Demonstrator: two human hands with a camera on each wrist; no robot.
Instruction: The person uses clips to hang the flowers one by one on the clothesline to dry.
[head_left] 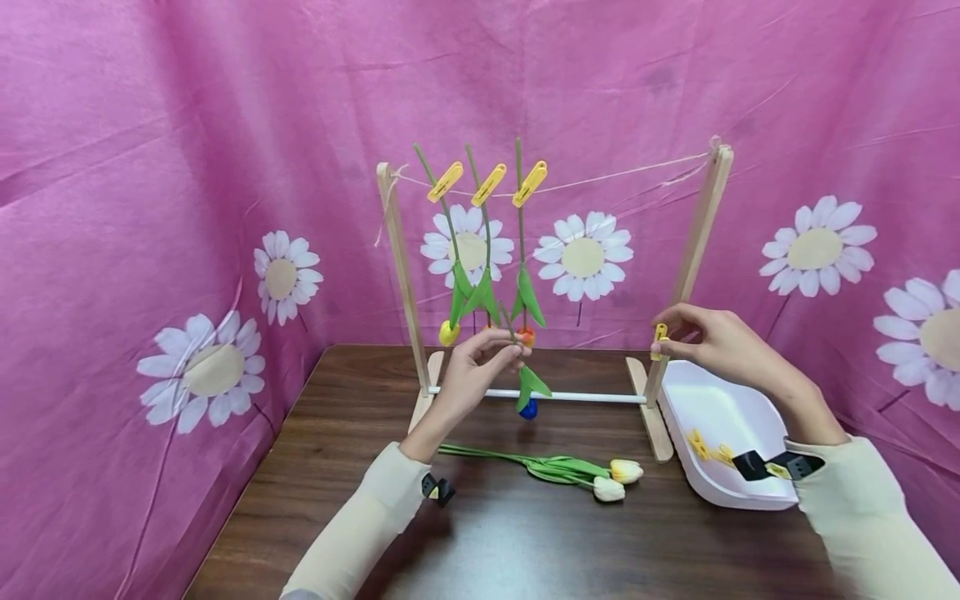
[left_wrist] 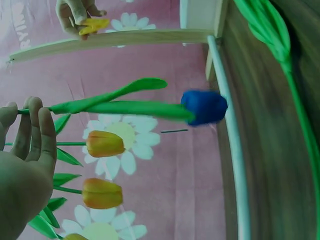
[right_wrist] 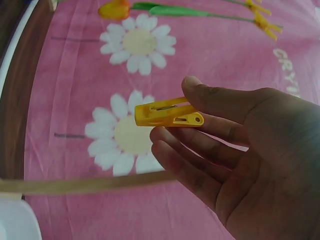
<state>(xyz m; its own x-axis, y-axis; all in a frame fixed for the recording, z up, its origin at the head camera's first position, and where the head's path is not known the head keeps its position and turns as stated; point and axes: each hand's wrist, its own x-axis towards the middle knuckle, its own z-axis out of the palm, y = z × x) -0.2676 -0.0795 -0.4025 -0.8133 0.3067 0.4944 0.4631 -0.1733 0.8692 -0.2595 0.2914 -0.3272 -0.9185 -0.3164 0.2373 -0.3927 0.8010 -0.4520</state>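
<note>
Watching from my end: I've got the left hand (head_left: 480,362) with fingers pinched on a blue flower (head_left: 531,385) hanging head-down at its 5 o'clock. The right hand (head_left: 705,337), at 3 o'clock, has its fingers clamped on a yellow clothespin (head_left: 660,340). Worries: loose pinch, flower drops; sloppy squeeze, clothespin pings off; bump the hung flowers (head_left: 483,296) at 12 o'clock and the string (head_left: 622,172) shakes.

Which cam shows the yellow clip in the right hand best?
Right wrist: the yellow clip is large, near centre and mostly uncovered. Head: it's small, pinched in the right hand. Left wrist: small again, near the top edge.
</note>
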